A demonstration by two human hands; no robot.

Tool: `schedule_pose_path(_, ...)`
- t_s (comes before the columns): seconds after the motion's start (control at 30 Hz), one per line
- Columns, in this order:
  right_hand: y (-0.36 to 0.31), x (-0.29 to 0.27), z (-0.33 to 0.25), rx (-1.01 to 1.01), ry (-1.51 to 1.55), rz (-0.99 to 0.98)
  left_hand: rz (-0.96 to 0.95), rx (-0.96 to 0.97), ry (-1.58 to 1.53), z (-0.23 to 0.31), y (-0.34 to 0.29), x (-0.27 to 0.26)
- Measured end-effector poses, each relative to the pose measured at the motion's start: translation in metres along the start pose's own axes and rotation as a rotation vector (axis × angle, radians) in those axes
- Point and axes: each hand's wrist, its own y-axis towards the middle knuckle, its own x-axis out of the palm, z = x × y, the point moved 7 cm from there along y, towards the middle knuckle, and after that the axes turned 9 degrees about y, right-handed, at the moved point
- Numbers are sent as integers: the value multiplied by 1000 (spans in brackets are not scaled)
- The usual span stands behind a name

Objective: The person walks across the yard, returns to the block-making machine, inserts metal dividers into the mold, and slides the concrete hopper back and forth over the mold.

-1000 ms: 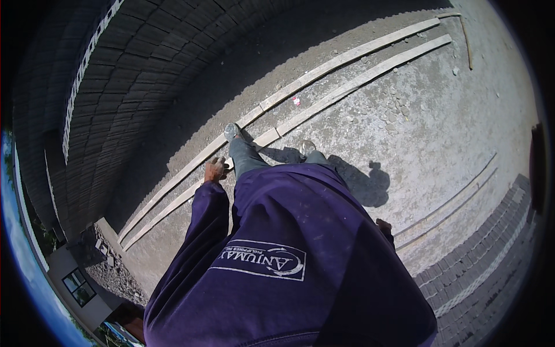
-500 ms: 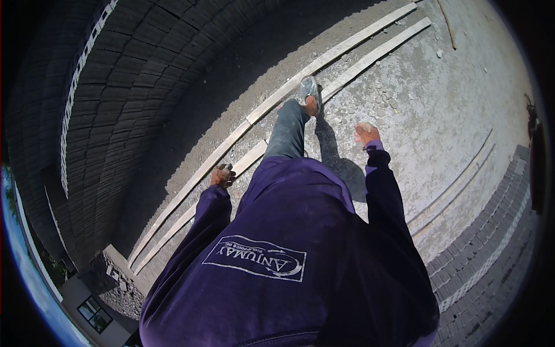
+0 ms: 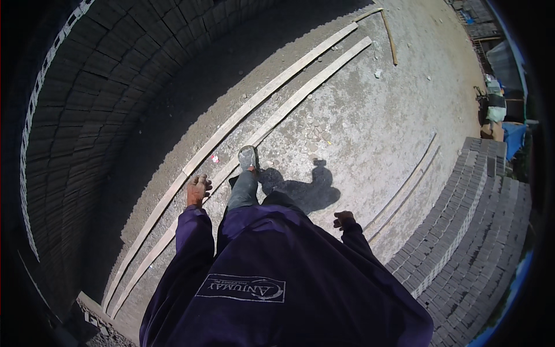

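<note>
My left hand [image 3: 198, 191] hangs beside the two long pale wooden planks [image 3: 250, 109], loosely open with its fingers a little bent and nothing visible in it. On the other side of my body, my right hand [image 3: 344, 220] is low over the ground, its fingers slightly apart and no object showing between them. Both arms wear dark purple sleeves. One foot in a grey, dusty shoe [image 3: 248, 157] is stepping out at the edge of the nearer plank. Neither hand touches anything that I can see.
Tall stacks of grey concrete blocks [image 3: 75, 115] rise at left in shade; lower block stacks [image 3: 457, 214] stand at right. Two thin strips [image 3: 403, 183] lie near these. A stick [image 3: 389, 37] is on the ground ahead, and a blue sheet [image 3: 513, 139] hangs at far right.
I have walked forward along the planks. My left hand has swung forward and my right hand has swung back toward my body. More of the right-hand block stacks now shows.
</note>
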Motion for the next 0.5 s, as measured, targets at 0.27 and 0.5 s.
schedule_pose_path(0.27, 11, -36, -109, -218, 126, -138, -25, -114, 53, 45, -17, 99)
schedule_pose_path(0.5, 73, -122, -160, -317, 109, -260, 196, -93, 9, 75, -86, 127)
